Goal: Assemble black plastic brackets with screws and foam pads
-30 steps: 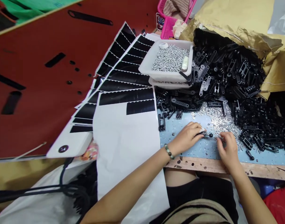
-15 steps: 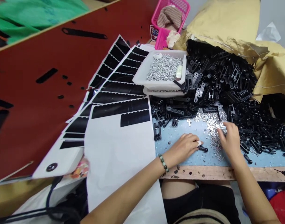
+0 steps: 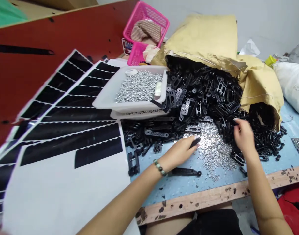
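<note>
My left hand, a beaded bracelet at its wrist, is closed on a small black plastic part that sticks out at the fingertips. Just below it, a long black arm with a ball end lies on the blue tabletop. My right hand is at the edge of the heap of black plastic parts, its fingers curled together among them; whatever they grip is hidden. Between the hands spreads a scatter of small silver nuts and screws.
A white tub full of silver screws stands on another container at the left of the heap. White sheets with black strips cover the left side. Behind are a torn yellow paper sack and a pink basket. A white sack lies right.
My left hand has lifted off the near tabletop and moved away from me, now with a black part. My right hand has gone from the nuts into the black parts. The view has swung right.
</note>
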